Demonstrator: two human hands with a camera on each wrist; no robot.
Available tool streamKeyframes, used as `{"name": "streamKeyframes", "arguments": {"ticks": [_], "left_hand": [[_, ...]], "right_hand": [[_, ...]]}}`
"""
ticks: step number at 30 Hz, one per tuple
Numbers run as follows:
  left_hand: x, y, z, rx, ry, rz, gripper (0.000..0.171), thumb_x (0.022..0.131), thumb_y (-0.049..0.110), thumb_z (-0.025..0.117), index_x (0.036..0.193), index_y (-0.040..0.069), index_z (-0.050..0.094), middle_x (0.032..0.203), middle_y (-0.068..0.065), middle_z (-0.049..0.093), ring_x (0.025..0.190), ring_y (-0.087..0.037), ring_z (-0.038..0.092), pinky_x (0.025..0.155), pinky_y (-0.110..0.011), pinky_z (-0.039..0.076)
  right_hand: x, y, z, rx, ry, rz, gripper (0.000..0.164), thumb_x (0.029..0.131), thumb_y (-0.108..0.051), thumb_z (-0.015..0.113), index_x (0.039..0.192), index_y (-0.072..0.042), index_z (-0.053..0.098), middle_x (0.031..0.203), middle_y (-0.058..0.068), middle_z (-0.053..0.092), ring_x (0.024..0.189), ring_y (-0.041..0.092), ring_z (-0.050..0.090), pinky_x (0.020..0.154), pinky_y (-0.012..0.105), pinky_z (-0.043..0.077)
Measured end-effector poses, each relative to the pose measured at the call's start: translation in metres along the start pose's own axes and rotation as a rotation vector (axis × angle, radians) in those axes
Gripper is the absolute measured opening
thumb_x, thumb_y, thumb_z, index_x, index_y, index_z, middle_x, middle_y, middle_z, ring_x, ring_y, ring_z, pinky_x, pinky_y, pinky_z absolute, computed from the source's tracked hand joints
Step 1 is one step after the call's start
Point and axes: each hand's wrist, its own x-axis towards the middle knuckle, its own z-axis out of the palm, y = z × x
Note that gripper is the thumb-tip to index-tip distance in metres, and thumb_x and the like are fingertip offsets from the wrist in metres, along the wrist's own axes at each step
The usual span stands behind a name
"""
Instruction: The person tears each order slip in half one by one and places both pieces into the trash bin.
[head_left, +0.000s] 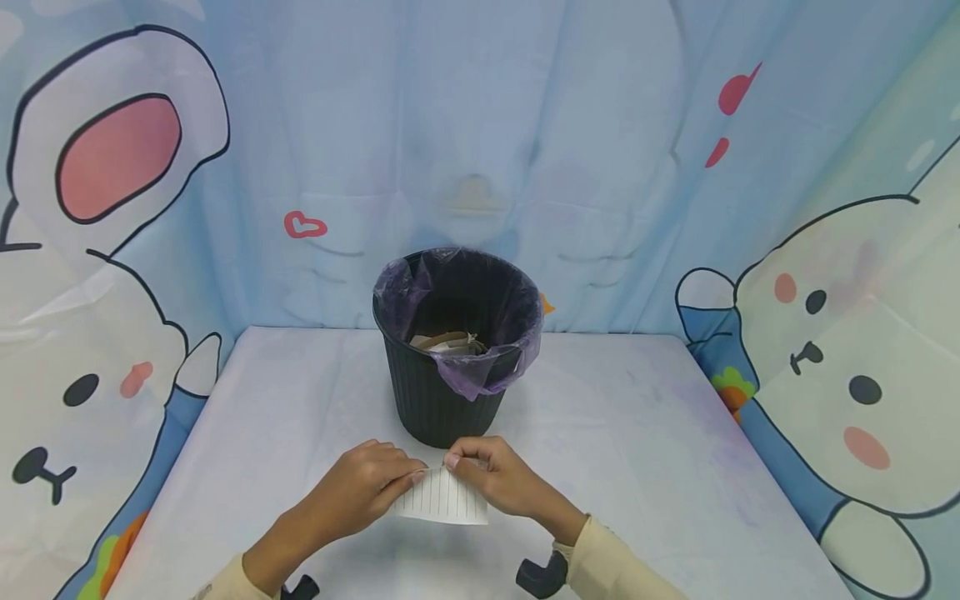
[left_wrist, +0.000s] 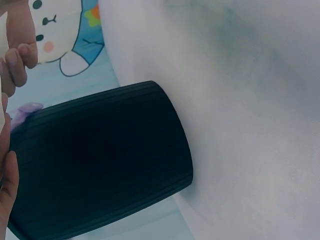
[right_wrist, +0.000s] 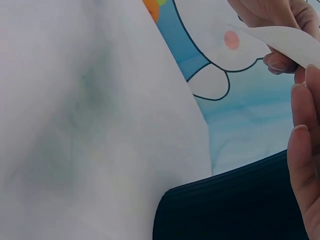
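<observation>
Both hands hold a small sheet of lined white paper (head_left: 444,498) along its upper edge, in front of the bin. The left hand (head_left: 366,482) pinches it at the upper left between thumb and fingers. Close beside it, the right hand (head_left: 501,477) pinches the same edge with thumb and forefinger. In the right wrist view the paper (right_wrist: 287,42) bends in a curve between the two hands. Just beyond the hands stands a black ribbed trash bin (head_left: 442,408), upright, with a purple plastic liner (head_left: 480,375) folded over its rim.
Some crumpled brown and white scraps (head_left: 450,342) lie inside the bin. A white-covered table (head_left: 622,467) holds the bin. Behind and at both sides hangs a blue curtain (head_left: 465,125) with cartoon animals. Black wrist mounts (head_left: 542,575) show at the sleeves.
</observation>
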Motion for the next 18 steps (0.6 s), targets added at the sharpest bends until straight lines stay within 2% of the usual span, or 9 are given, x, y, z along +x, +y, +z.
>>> {"name": "streamKeyframes", "arguments": {"ticks": [11,18], "left_hand": [[-0.0022,0.0000,-0.0024,-0.073,-0.073,-0.064,0.010,0.094,0.014,0.071,0.099,0.012,0.079,0.086,0.009,0.075,0.074,0.000,0.062,0.076,-0.024,0.055],[-0.0035,-0.0006,-0.0014,-0.086,-0.065,-0.049,0.010,0.094,0.013,0.071,0.099,0.013,0.079,0.082,0.010,0.073,0.071,0.002,0.058,0.074,-0.021,0.054]], "right_hand": [[-0.0008,-0.0052,-0.0020,-0.052,-0.008,0.030,0.021,0.101,-0.009,0.055,0.089,-0.003,0.070,0.085,0.007,0.067,0.075,0.006,0.059,0.066,0.023,0.054],[-0.0011,-0.0047,-0.0025,-0.068,-0.017,0.039,0.020,0.101,-0.009,0.056,0.087,-0.004,0.069,0.083,0.006,0.066,0.075,0.007,0.059,0.066,0.023,0.054]]}}
